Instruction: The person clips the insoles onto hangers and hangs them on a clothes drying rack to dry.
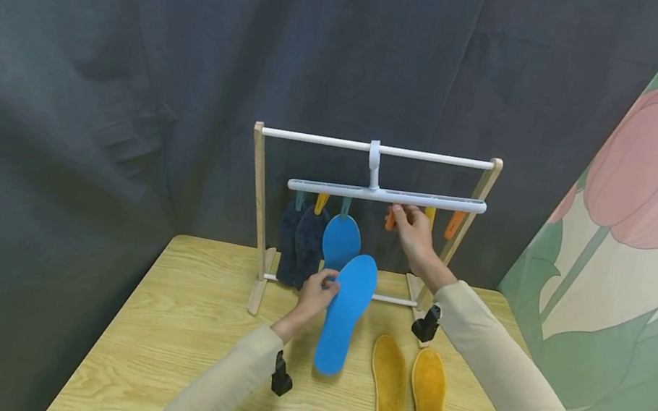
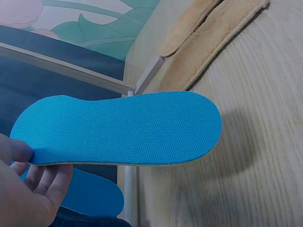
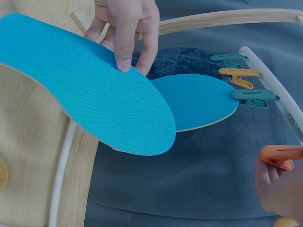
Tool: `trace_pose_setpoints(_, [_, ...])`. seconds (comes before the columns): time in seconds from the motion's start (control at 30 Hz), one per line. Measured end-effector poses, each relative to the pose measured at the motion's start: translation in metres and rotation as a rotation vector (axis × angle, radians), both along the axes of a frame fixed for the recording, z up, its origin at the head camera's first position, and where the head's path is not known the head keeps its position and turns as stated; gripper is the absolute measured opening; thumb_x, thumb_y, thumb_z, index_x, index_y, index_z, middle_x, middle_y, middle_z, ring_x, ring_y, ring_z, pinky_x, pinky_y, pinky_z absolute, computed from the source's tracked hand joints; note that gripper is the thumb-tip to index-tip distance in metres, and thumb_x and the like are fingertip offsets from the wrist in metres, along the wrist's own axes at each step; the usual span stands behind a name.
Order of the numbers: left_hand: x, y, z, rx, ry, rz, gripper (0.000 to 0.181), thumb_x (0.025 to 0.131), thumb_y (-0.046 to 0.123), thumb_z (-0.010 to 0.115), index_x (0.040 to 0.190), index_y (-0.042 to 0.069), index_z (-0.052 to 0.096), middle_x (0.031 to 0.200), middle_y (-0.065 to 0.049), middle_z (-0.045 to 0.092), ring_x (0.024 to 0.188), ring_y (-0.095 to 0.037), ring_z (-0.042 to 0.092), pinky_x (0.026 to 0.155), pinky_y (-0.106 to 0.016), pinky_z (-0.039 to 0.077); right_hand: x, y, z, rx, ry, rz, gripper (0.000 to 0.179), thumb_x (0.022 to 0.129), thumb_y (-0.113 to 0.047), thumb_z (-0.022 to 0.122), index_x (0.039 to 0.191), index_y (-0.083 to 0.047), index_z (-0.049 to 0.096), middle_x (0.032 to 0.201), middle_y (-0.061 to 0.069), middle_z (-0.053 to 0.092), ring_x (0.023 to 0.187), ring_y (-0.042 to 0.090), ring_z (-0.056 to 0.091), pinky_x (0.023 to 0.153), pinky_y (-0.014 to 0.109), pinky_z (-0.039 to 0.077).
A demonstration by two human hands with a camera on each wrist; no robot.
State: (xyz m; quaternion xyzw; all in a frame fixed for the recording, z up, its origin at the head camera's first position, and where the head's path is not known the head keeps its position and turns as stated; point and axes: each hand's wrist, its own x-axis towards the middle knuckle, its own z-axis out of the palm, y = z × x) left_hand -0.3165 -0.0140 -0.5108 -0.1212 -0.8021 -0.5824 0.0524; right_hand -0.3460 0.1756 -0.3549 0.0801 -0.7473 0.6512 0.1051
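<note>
My left hand (image 1: 316, 295) pinches a blue insole (image 1: 348, 312) by its edge near the wide end, holding it above the table. My right hand (image 1: 416, 236) grips an orange clothespin (image 3: 279, 153) that hangs from the white hanger (image 1: 384, 195). Behind the held insole, a second blue insole (image 1: 341, 237) hangs from a teal clothespin (image 3: 255, 95). Left of that, two dark fuzzy insoles (image 1: 309, 250) hang from a teal and a yellow clothespin (image 1: 321, 204). The top of the held insole is below and left of the orange clothespin.
A wooden rack (image 1: 261, 197) with a white top bar (image 1: 314, 138) carries the hanger. Two tan fuzzy insoles (image 1: 391, 396) lie on the wooden table (image 1: 182, 326) at the right. Another yellow clothespin (image 1: 429, 214) and an orange one (image 1: 454, 225) hang right of my right hand.
</note>
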Motion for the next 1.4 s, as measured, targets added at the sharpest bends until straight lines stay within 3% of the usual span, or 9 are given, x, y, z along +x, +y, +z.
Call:
trace_pose_setpoints(0.1, [0.0,0.0,0.003,-0.011,0.025,0.014,0.024,0.098,0.007,0.059,0.12,0.001,0.066,0.105,-0.02,0.068,0.096,-0.035,0.066,0.071,-0.038,0.054,-0.002,0.001,-0.003,0.016,0.011,-0.005,0.039,0.108,-0.02,0.043,0.13,0.012,0.049,0.119,0.024,0.054,0.102,0.027,0.055,0.098,0.044,0.047])
trace_pose_setpoints(0.23, [-0.001,0.001,0.006,-0.018,0.035,0.02,0.025,0.098,0.009,0.059,0.121,0.002,0.066,0.105,-0.019,0.069,0.094,-0.033,0.066,0.073,-0.039,0.053,-0.002,0.001,-0.003,0.019,0.014,0.004,0.039,0.107,-0.019,0.044,0.131,0.012,0.049,0.128,0.032,0.051,0.107,0.032,0.054,0.099,0.044,0.047])
trace_pose_setpoints(0.57, [-0.003,0.0,0.009,0.008,0.024,0.003,0.028,0.101,0.011,0.057,0.127,0.003,0.062,0.111,-0.019,0.066,0.099,-0.034,0.064,0.076,-0.036,0.052,-0.003,-0.002,-0.004,0.064,0.006,-0.035,0.039,0.107,-0.02,0.045,0.131,0.011,0.051,0.124,0.029,0.054,0.11,0.035,0.056,0.097,0.044,0.049])
trace_pose_setpoints(0.87, [-0.003,0.001,0.016,0.046,0.031,0.001,0.03,0.102,0.011,0.055,0.131,0.003,0.06,0.112,-0.019,0.065,0.091,-0.033,0.064,0.073,-0.036,0.053,-0.002,-0.004,0.0,0.146,0.002,-0.047,0.037,0.107,-0.019,0.045,0.123,0.013,0.054,0.112,0.027,0.057,0.106,0.038,0.058,0.093,0.045,0.052])
trace_pose_setpoints(1.03, [-0.002,0.002,0.018,0.049,0.053,0.006,0.03,0.102,0.011,0.056,0.13,0.002,0.061,0.112,-0.021,0.065,0.095,-0.034,0.064,0.078,-0.036,0.052,-0.001,-0.004,0.003,0.153,-0.034,-0.059,0.036,0.107,-0.02,0.045,0.125,0.01,0.055,0.113,0.024,0.058,0.105,0.035,0.059,0.091,0.04,0.052])
trace_pose_setpoints(1.27, [-0.003,0.004,0.02,0.086,0.045,-0.022,0.03,0.102,0.011,0.056,0.13,0.002,0.06,0.111,-0.02,0.065,0.08,-0.028,0.064,0.066,-0.035,0.052,-0.001,-0.004,0.006,0.133,-0.066,-0.07,0.038,0.107,-0.019,0.046,0.128,0.012,0.053,0.122,0.027,0.056,0.111,0.037,0.057,0.098,0.043,0.049])
trace_pose_setpoints(1.4, [-0.004,0.004,0.022,0.125,0.062,-0.054,0.032,0.103,0.016,0.056,0.131,0.002,0.059,0.112,-0.021,0.064,0.082,-0.029,0.064,0.067,-0.038,0.052,0.0,-0.004,0.008,0.126,-0.083,-0.078,0.038,0.107,-0.019,0.047,0.13,0.011,0.052,0.126,0.027,0.055,0.114,0.039,0.055,0.099,0.041,0.047])
